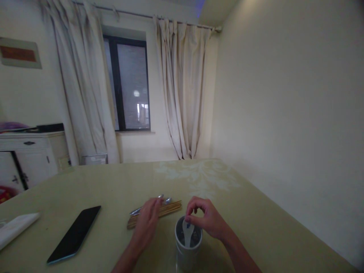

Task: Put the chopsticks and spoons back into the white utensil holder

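Pinched between the thumb and fingers of my right hand [209, 217] is a white ceramic spoon [187, 236] with a small blue mark. Its lower part stands inside a white cylindrical holder [188, 259] near the table's front edge; the inside looks dark grey. My left hand [147, 217] lies over a bundle of wooden chopsticks [172, 208], fingers stretched out, and covers its middle. Beside the bundle's far side are shiny metal spoons [168, 200], partly hidden by that hand. Whether the left fingers press on the chopsticks is hard to see.
A black phone-like slab [75, 235] lies on the pale green table [113, 185] to the left. Farther left is a white packet-like object [18, 228]. A wall [290, 132] runs along the table's right side; a white cabinet [31, 151] stands at the back left.
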A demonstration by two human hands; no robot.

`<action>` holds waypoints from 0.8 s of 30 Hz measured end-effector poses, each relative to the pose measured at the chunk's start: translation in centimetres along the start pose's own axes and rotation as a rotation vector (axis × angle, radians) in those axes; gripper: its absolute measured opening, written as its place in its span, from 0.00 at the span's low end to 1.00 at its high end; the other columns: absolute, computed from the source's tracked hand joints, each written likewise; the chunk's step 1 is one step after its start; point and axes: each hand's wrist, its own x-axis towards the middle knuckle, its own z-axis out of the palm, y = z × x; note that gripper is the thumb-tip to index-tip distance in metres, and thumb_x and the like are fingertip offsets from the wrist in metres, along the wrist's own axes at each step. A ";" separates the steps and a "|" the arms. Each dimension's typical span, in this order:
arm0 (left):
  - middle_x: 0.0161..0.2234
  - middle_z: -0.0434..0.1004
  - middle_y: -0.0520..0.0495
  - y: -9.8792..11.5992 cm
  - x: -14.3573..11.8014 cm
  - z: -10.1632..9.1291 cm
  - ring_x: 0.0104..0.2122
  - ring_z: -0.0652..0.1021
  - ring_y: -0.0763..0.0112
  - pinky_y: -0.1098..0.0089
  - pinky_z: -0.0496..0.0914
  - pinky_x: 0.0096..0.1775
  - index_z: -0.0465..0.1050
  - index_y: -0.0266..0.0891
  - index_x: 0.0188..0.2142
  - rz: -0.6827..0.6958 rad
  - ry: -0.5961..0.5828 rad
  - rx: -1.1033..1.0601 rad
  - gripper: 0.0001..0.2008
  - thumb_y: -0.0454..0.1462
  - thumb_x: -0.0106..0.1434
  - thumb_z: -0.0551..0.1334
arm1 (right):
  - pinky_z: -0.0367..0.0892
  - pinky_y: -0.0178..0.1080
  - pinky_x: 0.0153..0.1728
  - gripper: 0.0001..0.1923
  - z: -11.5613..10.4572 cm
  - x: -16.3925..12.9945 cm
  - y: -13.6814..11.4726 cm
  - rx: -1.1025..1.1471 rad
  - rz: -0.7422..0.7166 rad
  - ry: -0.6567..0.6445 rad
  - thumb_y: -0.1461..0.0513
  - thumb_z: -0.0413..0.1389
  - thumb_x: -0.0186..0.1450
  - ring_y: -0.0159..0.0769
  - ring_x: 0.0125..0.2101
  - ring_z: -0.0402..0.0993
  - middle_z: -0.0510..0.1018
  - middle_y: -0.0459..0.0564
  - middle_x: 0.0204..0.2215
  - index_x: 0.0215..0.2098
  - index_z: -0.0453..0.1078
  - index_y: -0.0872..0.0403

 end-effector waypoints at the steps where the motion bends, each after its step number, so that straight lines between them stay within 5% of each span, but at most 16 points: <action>1: 0.49 0.83 0.41 1.2 -0.8 0.9 0.50 0.79 0.54 0.55 0.70 0.58 0.80 0.43 0.48 -0.039 -0.064 -0.155 0.28 0.55 0.72 0.48 | 0.65 0.38 0.38 0.10 0.0 0.0 -0.1 0.021 -0.012 0.009 0.55 0.70 0.62 0.38 0.33 0.73 0.80 0.47 0.30 0.29 0.79 0.52; 4: 0.51 0.83 0.41 3.9 -3.0 3.2 0.54 0.78 0.52 0.55 0.70 0.60 0.81 0.42 0.51 -0.157 -0.237 -0.389 0.34 0.62 0.70 0.48 | 0.65 0.38 0.36 0.11 -0.2 0.1 0.1 0.144 0.009 0.085 0.54 0.69 0.63 0.37 0.31 0.72 0.79 0.47 0.29 0.30 0.79 0.52; 7: 0.52 0.83 0.42 4.8 -4.1 4.2 0.53 0.78 0.52 0.56 0.71 0.58 0.82 0.43 0.50 -0.213 -0.322 -0.468 0.36 0.65 0.69 0.48 | 0.66 0.37 0.33 0.15 -0.7 0.4 0.8 0.288 0.081 0.303 0.50 0.70 0.60 0.36 0.28 0.71 0.77 0.46 0.25 0.29 0.77 0.53; 11: 0.51 0.83 0.41 4.3 -3.7 4.5 0.54 0.78 0.51 0.55 0.70 0.59 0.81 0.42 0.49 -0.271 -0.268 -0.515 0.39 0.69 0.64 0.51 | 0.67 0.36 0.29 0.20 -1.2 1.0 3.0 0.343 0.164 0.727 0.46 0.70 0.56 0.37 0.28 0.73 0.79 0.47 0.25 0.31 0.77 0.53; 14: 0.48 0.84 0.39 3.3 -2.9 4.7 0.49 0.80 0.53 0.55 0.73 0.54 0.77 0.40 0.54 -0.286 -0.176 -0.611 0.41 0.69 0.63 0.52 | 0.71 0.38 0.30 0.24 -0.5 1.2 4.6 0.370 0.271 0.885 0.44 0.71 0.51 0.40 0.30 0.77 0.82 0.50 0.28 0.31 0.77 0.53; 19: 0.39 0.84 0.42 1.8 -1.6 4.8 0.36 0.82 0.60 0.62 0.76 0.41 0.76 0.38 0.54 -0.274 -0.027 -0.658 0.39 0.67 0.61 0.59 | 0.76 0.41 0.30 0.24 2.4 1.2 5.9 0.316 0.350 0.784 0.44 0.71 0.49 0.42 0.28 0.78 0.80 0.50 0.25 0.27 0.75 0.54; 24: 0.31 0.84 0.45 1.1 -0.5 3.8 0.29 0.80 0.63 0.66 0.74 0.34 0.82 0.36 0.36 -0.173 -0.044 -0.455 0.31 0.63 0.56 0.66 | 0.76 0.42 0.30 0.23 4.1 1.1 5.8 0.314 0.380 0.631 0.44 0.69 0.52 0.44 0.28 0.79 0.80 0.50 0.26 0.28 0.74 0.53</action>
